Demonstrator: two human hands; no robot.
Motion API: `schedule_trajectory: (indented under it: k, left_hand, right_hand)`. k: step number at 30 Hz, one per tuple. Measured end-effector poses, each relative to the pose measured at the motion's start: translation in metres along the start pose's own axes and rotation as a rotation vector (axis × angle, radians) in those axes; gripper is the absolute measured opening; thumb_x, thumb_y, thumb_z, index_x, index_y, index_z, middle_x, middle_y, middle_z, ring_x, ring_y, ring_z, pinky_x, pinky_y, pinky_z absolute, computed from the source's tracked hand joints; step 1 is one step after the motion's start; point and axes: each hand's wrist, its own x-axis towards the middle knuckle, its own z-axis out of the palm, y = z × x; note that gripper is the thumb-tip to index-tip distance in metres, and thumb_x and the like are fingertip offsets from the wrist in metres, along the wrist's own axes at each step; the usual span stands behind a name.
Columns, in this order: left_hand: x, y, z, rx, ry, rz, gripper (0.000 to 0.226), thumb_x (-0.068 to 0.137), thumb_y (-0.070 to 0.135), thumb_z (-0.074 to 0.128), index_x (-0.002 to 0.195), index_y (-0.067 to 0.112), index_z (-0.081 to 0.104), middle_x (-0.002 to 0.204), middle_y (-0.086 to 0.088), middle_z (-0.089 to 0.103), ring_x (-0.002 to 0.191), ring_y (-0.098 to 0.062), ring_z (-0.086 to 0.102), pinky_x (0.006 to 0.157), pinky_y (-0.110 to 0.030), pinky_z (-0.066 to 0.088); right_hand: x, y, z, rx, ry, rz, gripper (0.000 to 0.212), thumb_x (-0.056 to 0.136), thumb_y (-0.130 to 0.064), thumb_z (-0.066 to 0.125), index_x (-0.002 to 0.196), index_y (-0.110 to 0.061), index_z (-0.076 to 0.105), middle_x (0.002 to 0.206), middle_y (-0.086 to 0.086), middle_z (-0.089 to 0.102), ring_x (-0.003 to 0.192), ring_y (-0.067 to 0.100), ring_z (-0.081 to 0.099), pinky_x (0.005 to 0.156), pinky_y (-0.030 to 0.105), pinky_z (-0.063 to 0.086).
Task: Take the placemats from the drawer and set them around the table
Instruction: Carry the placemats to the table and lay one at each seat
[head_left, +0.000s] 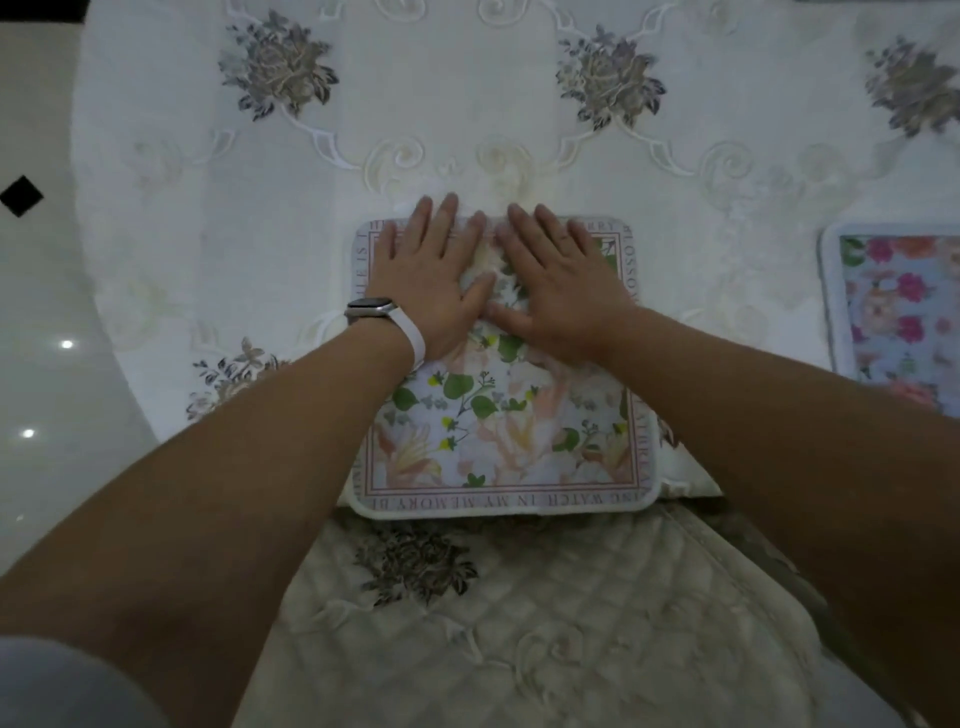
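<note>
Pressing flat with left hand (431, 275) and right hand (561, 280), fingers straight, holding nothing, on the far half of the floral placemat (498, 436) at the near edge of the tablecloth (467, 104). Could ruck that cloth if pushed far, or drop the mat onto the chair (519, 623) if dragged near.

Bare left hand (431, 280): palm down, fingers straight and slightly spread, pointing to 12 o'clock; left forearm (234, 467) enters from 7 o'clock. Bare right hand (563, 291): palm down, fingers straight, pointing to 11 o'clock; right forearm (779, 415) enters from 4 o'clock. Hands side by side, thumbs meeting between them.
</note>
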Motion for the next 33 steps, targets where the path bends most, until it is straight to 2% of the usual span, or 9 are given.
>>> schedule_trajectory:
  k: [3,6,10,14,18,22,25,27,33]
  left_hand:
    - [-0.007,0.0,0.001,-0.004,0.004,-0.095,0.072,0.092,0.066,0.015,0.154,0.033,0.001,0.163,0.001,-0.005,0.149,-0.021,-0.007,0.119,-0.049,-0.001]
    - [-0.024,-0.004,0.003,-0.022,0.018,-0.16,0.075,0.092,0.067,0.015,0.154,0.027,0.0,0.163,-0.001,-0.006,0.149,-0.022,-0.009,0.119,-0.047,-0.001]
    - [-0.054,-0.011,0.006,-0.054,0.008,-0.198,0.078,0.093,0.065,0.016,0.154,0.021,-0.004,0.163,-0.003,-0.008,0.148,-0.02,-0.009,0.12,-0.044,0.001]
    - [-0.086,-0.014,0.01,-0.084,-0.001,-0.173,0.079,0.094,0.064,0.014,0.154,0.016,-0.004,0.162,-0.003,-0.009,0.148,-0.019,-0.009,0.12,-0.042,0.003]
    - [-0.12,-0.011,0.013,-0.049,-0.05,-0.111,0.079,0.095,0.063,0.015,0.154,0.015,-0.004,0.162,-0.006,-0.011,0.148,-0.02,-0.012,0.12,-0.041,-0.001]
    - [-0.147,0.006,0.02,0.054,-0.147,0.236,0.081,0.092,0.072,0.011,0.153,0.022,-0.006,0.161,-0.006,-0.013,0.147,-0.021,-0.017,0.118,-0.044,-0.007]
    - [-0.151,0.02,0.024,0.158,-0.161,0.42,0.093,0.086,0.08,0.013,0.154,0.016,0.012,0.161,-0.008,0.006,0.149,-0.027,0.0,0.116,-0.052,0.004]
    - [-0.151,0.021,0.025,0.182,-0.173,0.432,0.099,0.084,0.082,0.015,0.153,0.011,0.017,0.161,-0.009,0.011,0.148,-0.027,0.006,0.115,-0.053,0.008]
    - [-0.151,0.018,0.028,0.146,-0.148,0.423,0.097,0.084,0.083,0.018,0.154,0.017,0.008,0.161,-0.003,0.004,0.149,-0.022,0.002,0.118,-0.051,0.008]
  right_hand:
    - [-0.007,0.004,0.002,0.049,0.022,0.134,0.089,0.09,-0.076,0.015,0.159,-0.021,-0.002,0.166,0.005,-0.009,0.152,0.023,-0.011,0.123,0.045,-0.004]
    - [-0.025,0.007,0.007,0.09,0.056,0.242,0.087,0.095,-0.069,0.02,0.158,-0.013,-0.002,0.166,0.011,-0.009,0.152,0.025,-0.011,0.123,0.041,-0.006]
    - [-0.055,0.003,0.017,0.108,0.06,0.316,0.086,0.098,-0.063,0.022,0.157,-0.006,-0.002,0.165,0.015,-0.01,0.152,0.026,-0.011,0.122,0.038,-0.007]
    - [-0.086,-0.002,0.022,0.167,0.053,0.346,0.083,0.099,-0.059,0.024,0.156,-0.005,-0.004,0.165,0.015,-0.011,0.152,0.024,-0.014,0.122,0.038,-0.007]
    - [-0.118,-0.017,0.033,0.15,-0.014,0.308,0.082,0.098,-0.063,0.016,0.156,-0.011,-0.011,0.163,0.013,-0.019,0.15,0.025,-0.02,0.123,0.042,-0.008]
    - [-0.146,-0.046,0.044,0.051,-0.066,0.135,0.084,0.095,-0.068,0.013,0.158,-0.014,-0.003,0.162,0.015,-0.017,0.149,0.031,-0.019,0.122,0.049,-0.006]
    - [-0.148,-0.069,0.053,-0.031,-0.056,-0.025,0.086,0.096,-0.069,0.017,0.157,-0.01,0.01,0.164,0.015,-0.001,0.152,0.035,-0.005,0.122,0.054,0.002]
    - [-0.146,-0.075,0.055,-0.064,-0.044,-0.043,0.088,0.095,-0.069,0.02,0.155,-0.005,0.016,0.164,0.016,0.007,0.152,0.034,0.002,0.122,0.054,0.006]
    - [-0.149,-0.055,0.053,-0.058,-0.034,-0.128,0.09,0.093,-0.074,0.02,0.157,-0.013,0.008,0.165,0.007,-0.002,0.152,0.025,-0.004,0.122,0.046,-0.001]
